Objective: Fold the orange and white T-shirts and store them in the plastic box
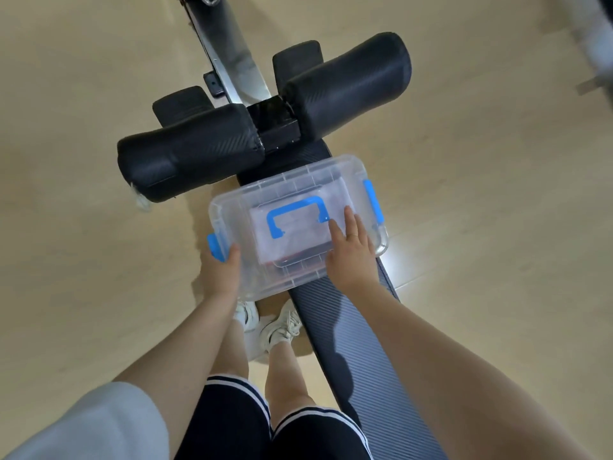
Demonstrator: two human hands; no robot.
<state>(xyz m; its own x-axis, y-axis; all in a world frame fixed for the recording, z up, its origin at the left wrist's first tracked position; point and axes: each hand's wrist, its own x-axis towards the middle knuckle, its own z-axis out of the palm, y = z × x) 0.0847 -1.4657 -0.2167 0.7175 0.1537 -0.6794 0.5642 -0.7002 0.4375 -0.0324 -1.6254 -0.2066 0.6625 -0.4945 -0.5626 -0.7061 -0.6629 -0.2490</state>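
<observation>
A black padded counter (348,330) carries the clear plastic box (295,224), lid on, with folded white cloth showing through it. The right hand (351,250) lies flat, fingers straight, on the lid beside the blue handle (297,215); the left hand (220,272) grips the box's near left corner by a blue latch (215,247)

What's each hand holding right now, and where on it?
Left hand grips the plastic box at its near-left end, by the blue latch. Right hand holds nothing; it rests flat on the lid.
</observation>
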